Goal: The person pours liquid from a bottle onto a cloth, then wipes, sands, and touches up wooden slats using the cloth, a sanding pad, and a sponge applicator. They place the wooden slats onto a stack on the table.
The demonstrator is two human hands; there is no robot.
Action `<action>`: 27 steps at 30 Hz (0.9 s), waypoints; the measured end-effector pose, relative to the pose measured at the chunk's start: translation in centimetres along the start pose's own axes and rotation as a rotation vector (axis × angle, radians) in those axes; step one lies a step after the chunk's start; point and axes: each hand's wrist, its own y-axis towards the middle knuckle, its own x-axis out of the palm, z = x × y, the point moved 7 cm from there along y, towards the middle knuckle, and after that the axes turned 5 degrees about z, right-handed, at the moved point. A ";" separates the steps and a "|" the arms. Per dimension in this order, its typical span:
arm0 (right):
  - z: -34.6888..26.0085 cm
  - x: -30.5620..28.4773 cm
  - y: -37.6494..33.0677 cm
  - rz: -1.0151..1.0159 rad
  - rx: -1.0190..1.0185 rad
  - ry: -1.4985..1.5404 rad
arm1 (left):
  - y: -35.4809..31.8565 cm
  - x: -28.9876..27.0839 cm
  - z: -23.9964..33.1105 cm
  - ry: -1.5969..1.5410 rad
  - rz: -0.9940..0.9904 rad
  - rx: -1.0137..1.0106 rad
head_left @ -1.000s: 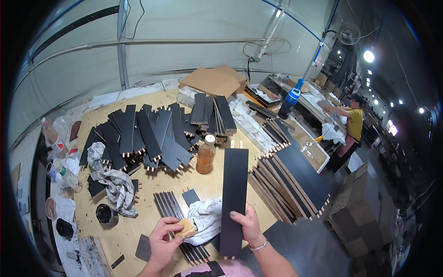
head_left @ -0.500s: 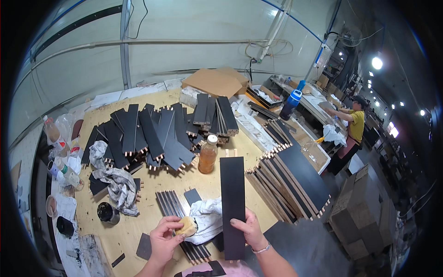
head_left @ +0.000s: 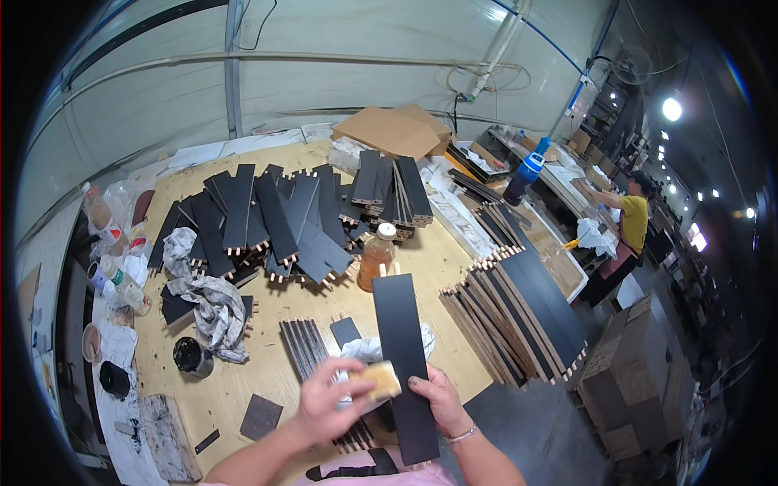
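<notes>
Long black panel (head_left: 403, 356) lies flat on workbench (head_left: 267, 316), near end under right hand (head_left: 438, 397), far end pointing away toward amber bottle (head_left: 375, 257) holding orange-brown liquid. Right hand: palm down, fingers spread, pressing panel, gripping nothing. Left hand (head_left: 328, 401): fingers curled around tan sponge block (head_left: 379, 379), just left of panel, above white rag (head_left: 365, 352). Further left of left hand: small round tin (head_left: 193, 356), dark contents. Right of right hand: leaning row of dark boards (head_left: 519, 312).
</notes>
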 end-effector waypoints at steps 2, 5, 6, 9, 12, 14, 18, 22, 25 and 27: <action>0.2 0.3 -0.3 -0.032 0.004 -0.046 | 3.2 -1.5 -2.2 0.010 0.123 0.005; 1.0 0.1 -0.8 -0.067 0.019 -0.103 | 7.7 -3.5 -5.5 0.062 0.247 0.008; 1.2 0.1 -0.9 -0.074 0.027 -0.106 | 8.8 -4.2 -6.6 0.055 0.261 -0.066; 1.5 0.0 -0.7 -0.117 0.013 -0.170 | 9.7 -5.7 -10.0 -0.029 0.330 -0.170; 0.5 0.2 -0.3 -0.083 -0.086 -0.266 | 7.8 -6.1 -11.2 -0.135 0.361 -0.223; -0.1 0.5 0.7 -0.019 -0.154 -0.298 | 6.3 -5.9 -11.5 -0.238 0.363 -0.286; 0.2 -1.3 2.8 0.029 -0.060 0.189 | 3.0 -4.6 -12.4 -0.334 0.330 -0.368; -0.4 0.1 5.0 -0.287 0.135 0.719 | 1.5 -3.5 -11.7 -0.387 0.313 -0.365; -0.1 0.4 6.5 -0.318 0.147 0.760 | 0.7 -2.9 -11.2 -0.407 0.300 -0.408; 0.1 0.6 7.0 -0.331 0.145 0.781 | 0.0 -2.3 -11.1 -0.442 0.284 -0.447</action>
